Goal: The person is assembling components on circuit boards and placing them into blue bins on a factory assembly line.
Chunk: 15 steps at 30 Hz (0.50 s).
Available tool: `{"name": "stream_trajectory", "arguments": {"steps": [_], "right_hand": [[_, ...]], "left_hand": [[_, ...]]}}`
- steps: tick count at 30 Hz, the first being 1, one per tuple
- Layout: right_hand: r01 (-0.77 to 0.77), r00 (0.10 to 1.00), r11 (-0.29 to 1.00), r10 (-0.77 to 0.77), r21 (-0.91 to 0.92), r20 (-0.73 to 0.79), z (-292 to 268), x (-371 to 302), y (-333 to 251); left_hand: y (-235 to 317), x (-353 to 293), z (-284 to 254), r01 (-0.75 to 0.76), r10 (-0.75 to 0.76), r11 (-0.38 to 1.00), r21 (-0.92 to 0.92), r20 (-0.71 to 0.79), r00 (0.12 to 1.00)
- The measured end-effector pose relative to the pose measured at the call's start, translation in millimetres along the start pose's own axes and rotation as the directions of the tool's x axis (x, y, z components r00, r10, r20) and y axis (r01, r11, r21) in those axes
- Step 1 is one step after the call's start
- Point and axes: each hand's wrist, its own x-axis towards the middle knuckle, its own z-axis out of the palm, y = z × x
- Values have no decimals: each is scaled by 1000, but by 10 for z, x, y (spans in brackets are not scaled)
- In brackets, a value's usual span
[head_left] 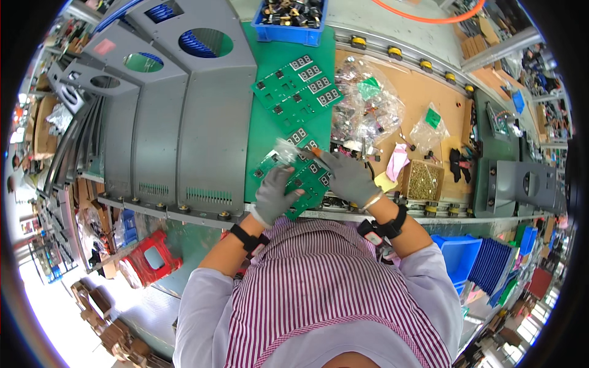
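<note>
My left hand (pixel 274 193), in a grey glove, pinches a small crumpled clear plastic bag (pixel 286 151) above the green circuit boards. The bag is blurred and its contents cannot be made out. My right hand (pixel 351 178), gloved too, is closed round a slim tool with an orange part (pixel 316 151), whose dark tip points at the bag. Its exact kind is unclear. Beneath both hands lies a circuit board panel (pixel 299 183) with white digit displays, partly covered by them. A second such panel (pixel 288 95) lies farther away on the green mat (pixel 262 55).
Grey metal housings (pixel 215 129) stand in a row on the left. A blue bin (pixel 288 34) of small parts sits at the back. To the right are a large clear bag of parts (pixel 368 104), a box of small brass-coloured pieces (pixel 424 181) and a roller rail (pixel 396 54).
</note>
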Motion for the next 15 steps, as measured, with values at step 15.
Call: {"name": "stream_trajectory", "arguments": {"steps": [15], "right_hand": [[375,927,920,-371,111,-59,358,-257,335]], "left_hand": [[416,-1516,-803,600,-839,368,-710,26,544]]}}
